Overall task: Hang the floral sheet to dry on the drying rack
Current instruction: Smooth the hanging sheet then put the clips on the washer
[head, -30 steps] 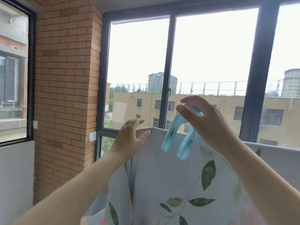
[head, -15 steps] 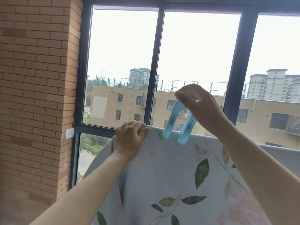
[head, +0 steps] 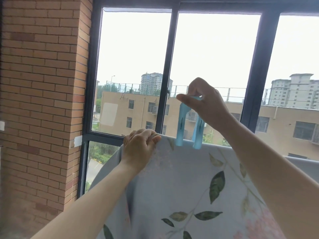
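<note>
Grips the top edge of the floral sheet point(head: 181, 187) with the left hand point(head: 139, 145), at nine o'clock from the blue peg point(head: 182, 128), apparently keeping cloth taut over the hidden rack bar. Pinches the peg's top with the right hand point(head: 205, 104), prongs spread astride that edge for clamping.

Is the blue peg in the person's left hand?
No, the right hand pinches the blue clothes peg, while the left hand grips the floral sheet's top edge.

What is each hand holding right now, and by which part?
The right hand pinches the blue clothes peg by its top end. The left hand grips the floral sheet along its top edge, near the left corner.
</note>
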Tool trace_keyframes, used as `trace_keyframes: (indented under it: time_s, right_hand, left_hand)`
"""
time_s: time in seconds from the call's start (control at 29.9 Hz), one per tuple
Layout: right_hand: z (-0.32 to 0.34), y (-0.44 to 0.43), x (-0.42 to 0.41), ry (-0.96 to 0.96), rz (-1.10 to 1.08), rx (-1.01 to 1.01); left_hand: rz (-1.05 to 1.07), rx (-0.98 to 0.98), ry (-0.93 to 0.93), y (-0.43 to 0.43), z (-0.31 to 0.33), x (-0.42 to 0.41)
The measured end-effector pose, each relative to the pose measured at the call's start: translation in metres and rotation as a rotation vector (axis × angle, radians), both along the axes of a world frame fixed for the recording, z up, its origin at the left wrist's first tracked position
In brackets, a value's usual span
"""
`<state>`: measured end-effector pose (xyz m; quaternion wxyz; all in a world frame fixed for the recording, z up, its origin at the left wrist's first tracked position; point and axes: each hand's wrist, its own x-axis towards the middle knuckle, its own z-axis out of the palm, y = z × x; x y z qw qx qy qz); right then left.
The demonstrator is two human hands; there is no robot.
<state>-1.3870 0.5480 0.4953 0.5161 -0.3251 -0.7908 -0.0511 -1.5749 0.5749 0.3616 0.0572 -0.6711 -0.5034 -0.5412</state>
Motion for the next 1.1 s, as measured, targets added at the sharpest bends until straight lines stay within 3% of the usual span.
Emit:
trace_keyframes:
  time_s: [0.6, 0.77, 0.94, 1.1]
  right_hand:
    - [-0.031, 0.021, 0.009, -0.053, -0.027, -0.197]
    - [-0.04, 0.008, 0.015, 0.038, -0.149, -0.107]
    - [-0.07, -0.039, 0.019, 0.122, -0.332, 0.02]
    - [-0.118, -0.107, 0.021, 0.165, -0.464, -0.093]
  left_hand:
    - [0.01, -0.052, 0.003, -0.007, 0.008, -0.001]
    - [0.016, -0.082, 0.047, -0.01, 0.009, -0.002]
    - [-0.106, 0.018, 0.06, -0.027, -0.005, -0.017]
    - [-0.314, 0.032, 0.067, -0.062, -0.031, -0.011]
